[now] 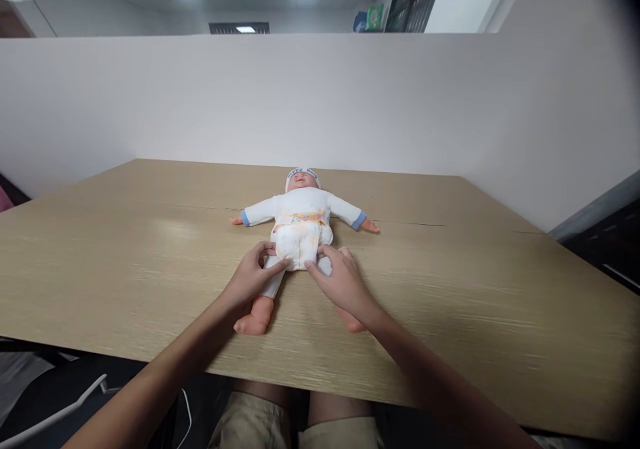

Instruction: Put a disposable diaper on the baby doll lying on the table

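Note:
A baby doll [302,214] in a white suit and cap lies on its back on the wooden table [150,249], arms spread, feet toward me. It wears a white diaper [299,239] with orange print. My left hand [253,277] rests over the doll's left-side thigh, its fingers curled and pinching the diaper's lower edge. My right hand [339,279] covers the other leg, with fingertips pressed on the diaper's bottom right corner. One bare foot [253,322] shows below my left hand.
A white partition wall [320,102] stands behind the table and along its right side. The table's near edge runs just above my knees [295,425]. A white chair part [55,415] shows at the lower left, below the tabletop.

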`<state>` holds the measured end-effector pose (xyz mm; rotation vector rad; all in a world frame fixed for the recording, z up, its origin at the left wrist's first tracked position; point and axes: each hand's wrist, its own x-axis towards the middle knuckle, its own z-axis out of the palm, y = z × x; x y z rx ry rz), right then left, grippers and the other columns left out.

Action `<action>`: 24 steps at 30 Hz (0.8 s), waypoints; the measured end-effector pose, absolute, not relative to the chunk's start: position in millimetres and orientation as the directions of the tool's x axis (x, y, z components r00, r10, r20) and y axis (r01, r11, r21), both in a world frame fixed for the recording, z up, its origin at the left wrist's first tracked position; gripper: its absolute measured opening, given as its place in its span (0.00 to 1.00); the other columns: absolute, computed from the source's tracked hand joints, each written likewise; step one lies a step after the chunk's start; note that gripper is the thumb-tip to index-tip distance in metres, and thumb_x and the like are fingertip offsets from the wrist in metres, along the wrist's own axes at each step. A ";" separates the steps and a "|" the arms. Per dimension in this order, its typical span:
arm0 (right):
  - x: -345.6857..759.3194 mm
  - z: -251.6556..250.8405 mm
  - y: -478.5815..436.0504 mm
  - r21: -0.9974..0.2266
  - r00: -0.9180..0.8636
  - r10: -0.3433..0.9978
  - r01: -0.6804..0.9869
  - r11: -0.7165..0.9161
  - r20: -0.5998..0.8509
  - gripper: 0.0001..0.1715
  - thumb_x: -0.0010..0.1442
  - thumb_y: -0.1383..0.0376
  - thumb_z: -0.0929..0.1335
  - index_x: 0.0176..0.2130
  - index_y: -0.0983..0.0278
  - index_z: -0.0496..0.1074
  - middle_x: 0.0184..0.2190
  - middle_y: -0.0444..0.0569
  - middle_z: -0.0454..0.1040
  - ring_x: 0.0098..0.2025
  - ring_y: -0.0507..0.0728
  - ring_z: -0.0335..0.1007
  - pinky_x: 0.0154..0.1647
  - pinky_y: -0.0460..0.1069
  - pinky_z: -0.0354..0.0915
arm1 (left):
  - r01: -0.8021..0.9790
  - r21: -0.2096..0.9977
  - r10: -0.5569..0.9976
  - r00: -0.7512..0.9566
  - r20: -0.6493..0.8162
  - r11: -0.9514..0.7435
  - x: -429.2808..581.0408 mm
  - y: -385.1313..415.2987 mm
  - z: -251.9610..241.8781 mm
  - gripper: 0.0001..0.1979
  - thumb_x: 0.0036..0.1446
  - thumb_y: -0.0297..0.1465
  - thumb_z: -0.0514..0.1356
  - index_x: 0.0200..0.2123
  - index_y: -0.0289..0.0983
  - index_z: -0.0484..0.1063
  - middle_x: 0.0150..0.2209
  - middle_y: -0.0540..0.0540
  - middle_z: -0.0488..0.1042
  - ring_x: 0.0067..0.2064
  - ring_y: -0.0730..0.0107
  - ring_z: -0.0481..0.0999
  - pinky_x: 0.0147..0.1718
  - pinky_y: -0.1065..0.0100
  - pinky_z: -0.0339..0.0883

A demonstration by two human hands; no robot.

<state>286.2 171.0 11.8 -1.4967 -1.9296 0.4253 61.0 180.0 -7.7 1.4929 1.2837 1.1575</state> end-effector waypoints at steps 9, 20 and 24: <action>288.7 11.4 179.0 -0.887 -0.097 0.976 0.408 0.217 0.194 0.12 0.65 0.57 0.71 0.46 0.59 0.78 0.46 0.49 0.83 0.49 0.62 0.76 0.53 0.55 0.70 | -0.169 0.956 0.961 0.181 -0.208 0.239 54.4 196.8 10.8 0.31 0.44 0.41 0.82 0.45 0.39 0.72 0.41 0.45 0.83 0.41 0.61 0.83 0.45 0.60 0.74; 290.1 17.2 174.7 -0.779 -0.047 0.980 0.599 0.184 0.195 0.14 0.66 0.52 0.71 0.38 0.59 0.79 0.35 0.47 0.79 0.40 0.60 0.72 0.41 0.52 0.65 | 0.245 0.968 0.989 0.147 0.016 -0.052 50.7 184.1 0.1 0.23 0.59 0.50 0.72 0.46 0.38 0.79 0.46 0.42 0.83 0.45 0.58 0.80 0.46 0.60 0.70; 291.7 21.5 171.4 -0.773 -0.058 0.987 0.615 0.155 0.152 0.14 0.65 0.52 0.72 0.38 0.59 0.80 0.33 0.46 0.76 0.41 0.61 0.69 0.44 0.53 0.64 | 0.219 0.976 0.974 0.217 -0.058 0.009 50.6 188.8 7.4 0.21 0.59 0.48 0.72 0.46 0.38 0.82 0.44 0.43 0.84 0.44 0.56 0.81 0.46 0.58 0.71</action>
